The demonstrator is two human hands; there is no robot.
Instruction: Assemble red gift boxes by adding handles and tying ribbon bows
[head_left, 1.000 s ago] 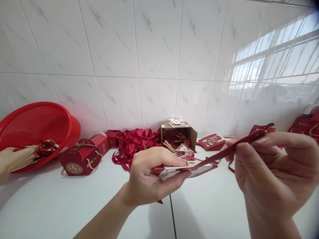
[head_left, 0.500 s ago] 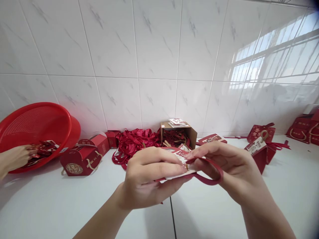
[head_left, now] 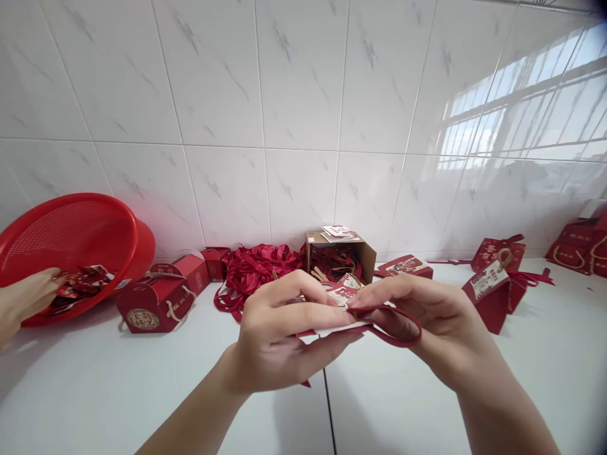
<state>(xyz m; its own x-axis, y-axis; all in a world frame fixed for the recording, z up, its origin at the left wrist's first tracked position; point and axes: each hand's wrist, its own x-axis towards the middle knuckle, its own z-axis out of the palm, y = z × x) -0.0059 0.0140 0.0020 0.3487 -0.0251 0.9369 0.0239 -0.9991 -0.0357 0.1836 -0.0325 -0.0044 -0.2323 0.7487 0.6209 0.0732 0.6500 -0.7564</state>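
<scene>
My left hand [head_left: 279,338] grips a flat red and white card piece [head_left: 339,309] above the white tabletop [head_left: 142,392]. My right hand [head_left: 427,322] meets it from the right, its fingers pinching a dark red ribbon [head_left: 403,328] that loops out below the card. Both hands touch at the card's top edge. Most of the card is hidden by my fingers.
Another person's hand [head_left: 23,297] reaches into a red basket [head_left: 71,234] at far left. Red gift boxes [head_left: 156,300] stand beside it. A ribbon pile [head_left: 251,268] and an open cardboard box [head_left: 339,256] sit by the tiled wall. More red boxes [head_left: 493,281] stand at right.
My right hand, earlier raised and pulling the ribbon taut to the right, has come in to the card, leaving the ribbon in a slack loop. The other person's hand shifted slightly in the basket.
</scene>
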